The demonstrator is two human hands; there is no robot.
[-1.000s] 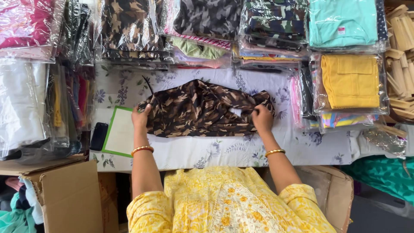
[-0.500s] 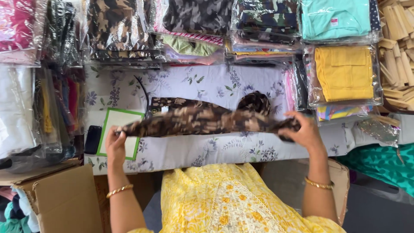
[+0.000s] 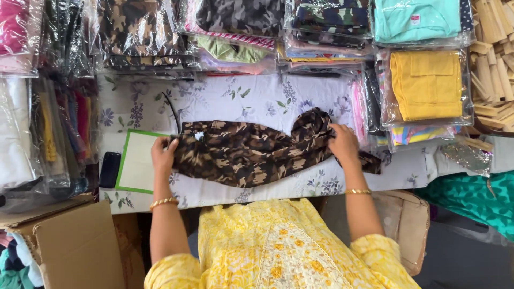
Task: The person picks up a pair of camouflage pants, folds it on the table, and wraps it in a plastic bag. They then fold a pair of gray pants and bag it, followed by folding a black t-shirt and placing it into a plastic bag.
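Camouflage garment (image 3: pixel 246 152), brown/black/tan print, lies folded lengthwise across the middle of the worktop (image 3: pixel 257 101), on a pale floral cloth. One bunched end rises at its upper right; a loose strip trails off past the right wrist toward the worktop's front edge.

Left hand (image 3: pixel 162 155) grips the garment's left end, fingers curled over the fabric edge, thumb hidden. Right hand (image 3: pixel 344 143) closed on the garment's right end just below the bunched part, fingers wrapped into the cloth. Both hands hold the same piece, well apart from each other. Gold bangle (image 3: pixel 163 202) on left wrist, a second gold bangle (image 3: pixel 357 191) on the right. Person wears a yellow embroidered top (image 3: pixel 278 246).

Just left of the garment, partly under the left hand: white card with green border (image 3: pixel 136 160), flat on the worktop. Beside that, a dark phone (image 3: pixel 110 169). Thin black cord (image 3: pixel 174 109) curves above the garment's left end.

Back of the worktop: stacks of clothes in clear plastic bags, among them camouflage packs (image 3: pixel 139 32), a grey camo pack (image 3: pixel 238 16), a teal pack (image 3: pixel 415 18). Right side: yellow bagged garment (image 3: pixel 425 85), touching a pile of wooden hangers (image 3: pixel 492 59). Left side: more bagged clothes standing on edge (image 3: pixel 48 128). Lower left, an open cardboard box (image 3: pixel 69 246). Lower right, teal patterned cloth (image 3: pixel 471 198).
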